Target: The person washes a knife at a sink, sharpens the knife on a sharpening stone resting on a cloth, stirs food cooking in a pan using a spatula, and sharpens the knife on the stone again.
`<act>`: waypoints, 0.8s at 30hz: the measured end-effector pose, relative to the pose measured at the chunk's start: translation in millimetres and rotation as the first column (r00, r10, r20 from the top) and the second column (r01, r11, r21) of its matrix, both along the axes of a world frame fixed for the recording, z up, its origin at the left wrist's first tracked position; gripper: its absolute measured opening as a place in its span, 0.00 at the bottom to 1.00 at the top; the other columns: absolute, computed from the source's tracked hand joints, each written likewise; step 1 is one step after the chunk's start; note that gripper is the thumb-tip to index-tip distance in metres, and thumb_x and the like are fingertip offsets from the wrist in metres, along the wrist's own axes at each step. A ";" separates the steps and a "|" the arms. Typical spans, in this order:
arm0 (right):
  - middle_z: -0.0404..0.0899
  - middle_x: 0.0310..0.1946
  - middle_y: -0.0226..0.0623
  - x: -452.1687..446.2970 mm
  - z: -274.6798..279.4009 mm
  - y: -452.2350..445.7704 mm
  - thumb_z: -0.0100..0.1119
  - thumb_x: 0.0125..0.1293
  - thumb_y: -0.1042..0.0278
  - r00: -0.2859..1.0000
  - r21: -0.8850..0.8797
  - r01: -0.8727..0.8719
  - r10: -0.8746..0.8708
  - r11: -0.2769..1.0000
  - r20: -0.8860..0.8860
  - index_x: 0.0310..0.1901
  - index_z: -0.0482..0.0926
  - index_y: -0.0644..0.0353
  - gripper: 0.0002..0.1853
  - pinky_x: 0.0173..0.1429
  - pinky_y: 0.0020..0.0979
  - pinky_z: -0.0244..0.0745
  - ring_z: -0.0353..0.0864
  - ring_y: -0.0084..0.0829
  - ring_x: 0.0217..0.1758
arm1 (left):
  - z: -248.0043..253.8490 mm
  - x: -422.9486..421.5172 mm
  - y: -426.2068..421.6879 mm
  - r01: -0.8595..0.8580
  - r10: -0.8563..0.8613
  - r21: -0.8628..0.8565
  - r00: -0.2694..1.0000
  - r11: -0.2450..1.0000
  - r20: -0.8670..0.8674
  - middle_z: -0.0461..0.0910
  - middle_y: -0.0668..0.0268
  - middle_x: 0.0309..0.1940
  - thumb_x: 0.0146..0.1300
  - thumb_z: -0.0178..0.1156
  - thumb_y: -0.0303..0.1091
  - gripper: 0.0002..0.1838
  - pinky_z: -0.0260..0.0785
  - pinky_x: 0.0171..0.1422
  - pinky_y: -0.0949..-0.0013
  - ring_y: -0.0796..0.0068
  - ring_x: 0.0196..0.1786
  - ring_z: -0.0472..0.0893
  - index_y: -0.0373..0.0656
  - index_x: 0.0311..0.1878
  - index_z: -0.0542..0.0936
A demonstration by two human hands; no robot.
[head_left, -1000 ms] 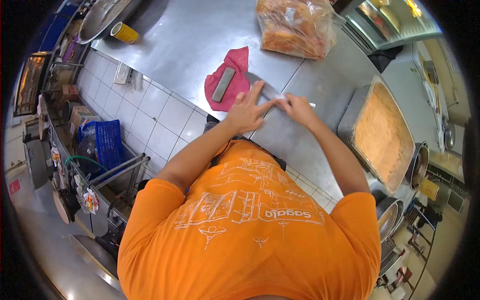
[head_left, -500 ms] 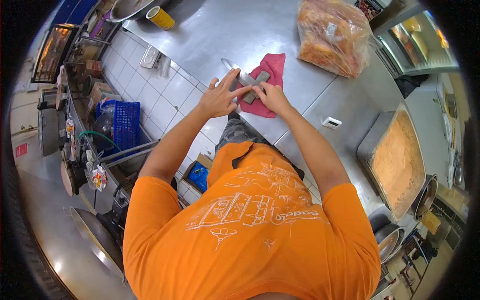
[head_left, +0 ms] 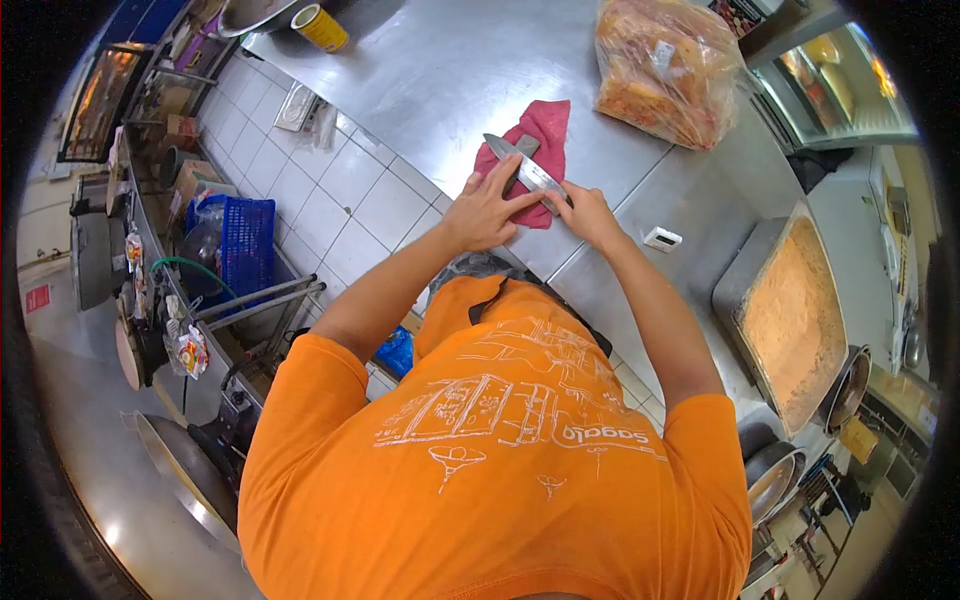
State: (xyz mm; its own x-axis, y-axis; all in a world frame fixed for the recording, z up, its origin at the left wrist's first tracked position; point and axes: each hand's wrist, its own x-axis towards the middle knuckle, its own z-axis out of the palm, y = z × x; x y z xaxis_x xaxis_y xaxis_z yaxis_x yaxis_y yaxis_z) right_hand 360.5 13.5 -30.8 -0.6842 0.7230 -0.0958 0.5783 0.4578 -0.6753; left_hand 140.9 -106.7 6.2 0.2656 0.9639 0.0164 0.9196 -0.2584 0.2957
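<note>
A knife (head_left: 527,171) lies slantwise across a grey sharpening stone (head_left: 527,146), its tip pointing up and left. My right hand (head_left: 588,213) is closed around the handle end, which the fingers mostly hide. With fingers stretched and spread, my left hand (head_left: 487,208) rests its fingertips on the blade from the near side. Beneath the stone is a crumpled red cloth (head_left: 552,122) near the edge of the steel table (head_left: 420,100). Knife and hand cover much of the stone.
A plastic bag of orange-coloured food (head_left: 665,80) sits at the back right of the table. To the right are a small white device (head_left: 662,239) and a deep tray of pale orange powder (head_left: 790,315). A yellow can (head_left: 320,28) stands at the far left corner.
Both hands have moved right and slightly toward my body. The knife has slid the same way across the stone, its tip now over the cloth instead of beyond its left side.
</note>
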 end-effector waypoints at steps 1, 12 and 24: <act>0.85 0.34 0.60 12.6 4.5 0.0 0.60 0.77 0.47 0.999 -0.017 -0.007 0.007 1.000 0.040 0.44 0.84 0.63 0.22 0.44 0.56 0.78 0.85 0.65 0.40 | -0.6 7.9 0.6 0.022 -0.023 0.013 0.998 1.000 0.051 0.45 0.48 0.87 0.57 0.61 0.41 0.44 0.59 0.72 0.40 0.51 0.88 0.52 0.74 0.81 0.66; 0.86 0.33 0.54 111.7 100.5 25.0 0.61 0.78 0.55 0.998 0.149 0.044 -0.039 0.988 -0.039 0.43 0.84 0.62 0.17 0.41 0.44 0.80 0.89 0.53 0.37 | 19.5 106.7 52.0 0.060 -0.082 0.210 0.992 0.976 0.099 0.50 0.46 0.86 0.57 0.65 0.43 0.44 0.58 0.72 0.45 0.52 0.89 0.50 0.73 0.80 0.68; 0.86 0.36 0.57 -80.2 -12.7 22.0 0.59 0.78 0.52 0.986 -0.070 -0.115 0.106 0.991 -0.127 0.47 0.84 0.62 0.18 0.44 0.51 0.80 0.87 0.60 0.42 | 21.8 -64.5 -2.0 -0.143 0.141 0.012 0.960 0.990 -0.240 0.50 0.60 0.87 0.58 0.64 0.43 0.43 0.57 0.75 0.39 0.60 0.89 0.49 0.81 0.79 0.67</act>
